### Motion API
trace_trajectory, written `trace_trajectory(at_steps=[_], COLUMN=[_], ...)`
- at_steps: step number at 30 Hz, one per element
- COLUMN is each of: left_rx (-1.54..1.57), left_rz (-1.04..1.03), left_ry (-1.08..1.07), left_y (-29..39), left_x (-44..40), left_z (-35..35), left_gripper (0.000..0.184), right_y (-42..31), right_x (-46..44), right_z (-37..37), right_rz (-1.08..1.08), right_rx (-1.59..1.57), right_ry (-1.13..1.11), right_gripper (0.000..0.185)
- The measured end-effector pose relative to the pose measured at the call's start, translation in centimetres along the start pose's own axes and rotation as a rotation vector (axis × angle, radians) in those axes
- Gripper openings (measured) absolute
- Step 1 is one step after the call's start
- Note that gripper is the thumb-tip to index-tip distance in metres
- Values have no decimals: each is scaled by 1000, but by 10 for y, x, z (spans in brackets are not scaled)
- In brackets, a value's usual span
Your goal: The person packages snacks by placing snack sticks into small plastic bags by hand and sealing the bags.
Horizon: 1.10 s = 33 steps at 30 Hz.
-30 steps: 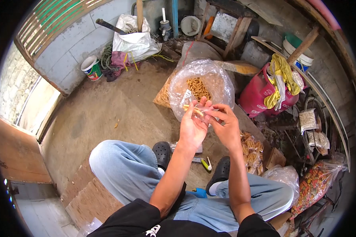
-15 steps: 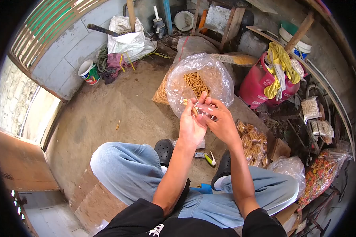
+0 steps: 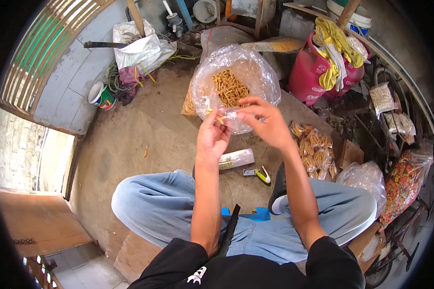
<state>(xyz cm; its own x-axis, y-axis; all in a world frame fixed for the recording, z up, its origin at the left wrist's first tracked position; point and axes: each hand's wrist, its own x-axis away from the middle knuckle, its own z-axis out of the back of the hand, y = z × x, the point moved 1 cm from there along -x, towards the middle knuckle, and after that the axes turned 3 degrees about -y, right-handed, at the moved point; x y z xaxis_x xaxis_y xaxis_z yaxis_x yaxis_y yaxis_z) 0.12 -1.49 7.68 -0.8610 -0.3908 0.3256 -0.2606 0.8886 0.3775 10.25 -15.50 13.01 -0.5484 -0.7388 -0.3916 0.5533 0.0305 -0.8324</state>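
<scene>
Between my hands is a small clear plastic bag (image 3: 231, 115) with a few yellowish-brown sticks in it. My left hand (image 3: 213, 137) holds the bag's filled part, palm up with the fingers curled round it. At the other side, my right hand (image 3: 265, 123) pinches the clear plastic between thumb and fingers. Just beyond them stands a large open clear bag (image 3: 263, 72), with many brown stick snacks (image 3: 229, 86) inside. Several small packed bags of sticks (image 3: 316, 151) lie to the right of my right forearm.
On the floor before me lie a pack of clear plastic (image 3: 237, 159) and a green-handled tool (image 3: 263, 177). Red gas cylinders (image 3: 306, 72) with yellow cloth stand at the right. A bag of colourful snacks (image 3: 405, 183) is at far right. A white sack (image 3: 142, 53) sits by the wall.
The view has tilted and shifted. My hands have moved apart a little, with the small bag stretched between them; my right fingers have drawn away from my left hand.
</scene>
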Motion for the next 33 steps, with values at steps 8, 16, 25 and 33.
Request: trace_trajectory(at_steps=[8,16,25,33], left_rx=[41,129,92,-30], left_rz=[-83,-95,-67,-155], left_ry=[236,247,239,277], left_y=[15,14,-6,-7], left_x=[-7,-16,-30,-41], left_z=[28,48,58,49], left_gripper=[11,12,17,26], right_y=[74,178,270,299], right_x=[-13,-30,-70,-94], right_z=[18,-45,-113,-140], right_rz=[-347,-400,-513,-524], right_rx=[-134,72,277,262], right_ry=[225,65,2,70], right_gripper=[24,21,24,24])
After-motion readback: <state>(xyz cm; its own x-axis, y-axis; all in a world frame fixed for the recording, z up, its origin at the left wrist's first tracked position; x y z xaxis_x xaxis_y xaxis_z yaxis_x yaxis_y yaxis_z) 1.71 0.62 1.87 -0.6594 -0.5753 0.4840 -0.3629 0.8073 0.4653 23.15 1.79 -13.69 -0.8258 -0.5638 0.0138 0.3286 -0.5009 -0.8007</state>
